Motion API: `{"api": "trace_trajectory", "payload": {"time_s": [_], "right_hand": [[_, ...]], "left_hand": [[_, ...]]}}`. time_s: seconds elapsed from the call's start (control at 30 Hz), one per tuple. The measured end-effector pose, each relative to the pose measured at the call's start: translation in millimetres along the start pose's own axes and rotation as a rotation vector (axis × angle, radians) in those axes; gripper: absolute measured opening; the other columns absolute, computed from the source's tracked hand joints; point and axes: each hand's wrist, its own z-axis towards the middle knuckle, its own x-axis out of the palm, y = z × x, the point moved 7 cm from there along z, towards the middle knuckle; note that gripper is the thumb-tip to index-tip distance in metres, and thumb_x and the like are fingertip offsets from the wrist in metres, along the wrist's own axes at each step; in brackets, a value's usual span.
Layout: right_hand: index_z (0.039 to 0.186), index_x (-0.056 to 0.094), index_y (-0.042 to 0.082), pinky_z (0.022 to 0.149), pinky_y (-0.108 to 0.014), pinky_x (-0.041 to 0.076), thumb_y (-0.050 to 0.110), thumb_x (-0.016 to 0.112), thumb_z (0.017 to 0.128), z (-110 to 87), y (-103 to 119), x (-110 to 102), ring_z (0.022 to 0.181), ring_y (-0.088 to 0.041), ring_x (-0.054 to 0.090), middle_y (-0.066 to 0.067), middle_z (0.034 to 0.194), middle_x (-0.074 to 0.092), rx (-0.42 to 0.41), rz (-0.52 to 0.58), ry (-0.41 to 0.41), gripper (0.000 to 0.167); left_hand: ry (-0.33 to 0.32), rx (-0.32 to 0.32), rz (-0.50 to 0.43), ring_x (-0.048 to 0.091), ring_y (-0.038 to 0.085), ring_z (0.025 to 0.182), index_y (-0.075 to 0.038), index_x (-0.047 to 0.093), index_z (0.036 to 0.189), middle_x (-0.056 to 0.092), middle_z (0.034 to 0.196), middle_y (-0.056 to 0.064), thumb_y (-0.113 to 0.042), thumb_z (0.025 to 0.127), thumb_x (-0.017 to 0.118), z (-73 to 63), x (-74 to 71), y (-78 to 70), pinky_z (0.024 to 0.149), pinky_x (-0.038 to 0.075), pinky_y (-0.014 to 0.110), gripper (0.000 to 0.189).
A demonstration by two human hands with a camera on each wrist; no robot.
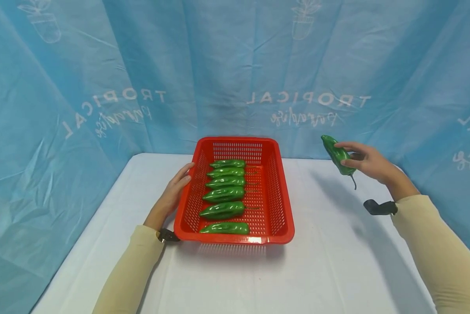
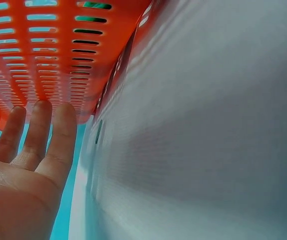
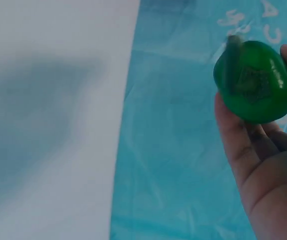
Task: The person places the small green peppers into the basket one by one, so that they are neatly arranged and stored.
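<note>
My right hand (image 1: 364, 161) pinches a green chili pepper (image 1: 337, 155) between thumb and fingers, up above the right side of the table. The pepper tilts, its thin stem hanging down; in the right wrist view its stem end (image 3: 253, 85) faces the camera. On the left, my left hand (image 1: 174, 187) rests against the side of a red plastic basket (image 1: 286, 213). Its fingers (image 2: 38, 130) are stretched out to the slotted wall in the left wrist view. Inside the basket, several green peppers (image 1: 224, 195) lie in a column, stems mostly to the right.
The basket stands on a white-covered table (image 1: 317, 270). Blue printed curtains (image 1: 227, 52) hang behind the table and along both sides. Dark bands with small devices (image 1: 380, 207) sit at both wrists.
</note>
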Motion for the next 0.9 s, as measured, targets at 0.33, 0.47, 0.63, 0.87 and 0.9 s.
{"api": "trace_trajectory", "payload": {"time_s": [0.33, 0.47, 0.63, 0.87, 0.9], "right_hand": [[0.148, 0.044, 0.017, 0.081, -0.025, 0.052, 0.013, 0.061, 0.097, 0.4, 56.3, 9.7, 0.126, -0.037, 0.053, -0.019, 0.144, 0.048, -0.060, -0.042, 0.033, 0.054], [0.145, 0.048, 0.015, 0.081, -0.033, 0.056, 0.011, 0.063, 0.095, 2.7, 83.2, 16.3, 0.122, -0.038, 0.056, -0.019, 0.139, 0.051, -0.109, -0.044, 0.058, 0.052], [0.142, 0.052, 0.014, 0.078, -0.038, 0.059, 0.008, 0.065, 0.092, 2.5, 119.3, 30.3, 0.113, -0.035, 0.062, -0.019, 0.131, 0.059, -0.211, -0.036, 0.126, 0.051], [0.140, 0.054, 0.017, 0.083, -0.037, 0.061, 0.006, 0.064, 0.093, 11.6, 166.1, 65.2, 0.107, -0.026, 0.067, -0.011, 0.131, 0.060, -0.356, -0.024, 0.307, 0.049], [0.140, 0.054, 0.017, 0.083, -0.035, 0.061, 0.005, 0.063, 0.093, 13.2, 173.3, 71.6, 0.106, -0.025, 0.067, -0.011, 0.130, 0.060, -0.382, -0.019, 0.336, 0.049]], "left_hand": [[0.002, 0.004, 0.018, 0.062, 0.007, 0.115, -0.021, 0.025, 0.157, 0.030, 0.159, 0.016, -0.027, 0.105, 0.040, -0.6, 0.3, 0.6, 0.089, 0.059, 0.026, 0.054], [0.008, 0.016, 0.019, 0.061, 0.008, 0.117, -0.020, 0.024, 0.157, 0.031, 0.159, 0.017, -0.025, 0.105, 0.038, -0.5, 2.0, -1.8, 0.090, 0.058, 0.026, 0.054], [-0.003, 0.014, 0.028, 0.062, 0.007, 0.115, -0.020, 0.024, 0.157, 0.031, 0.158, 0.017, -0.024, 0.105, 0.038, -0.9, 2.1, -2.4, 0.089, 0.058, 0.025, 0.055], [-0.004, 0.004, 0.015, 0.063, 0.008, 0.114, -0.021, 0.024, 0.157, 0.032, 0.157, 0.017, -0.026, 0.105, 0.039, 0.0, 1.5, -0.8, 0.088, 0.059, 0.026, 0.055], [-0.001, 0.004, 0.016, 0.063, 0.008, 0.114, -0.021, 0.024, 0.157, 0.032, 0.157, 0.017, -0.026, 0.105, 0.039, 0.1, 1.5, -0.7, 0.088, 0.059, 0.026, 0.055]]}}
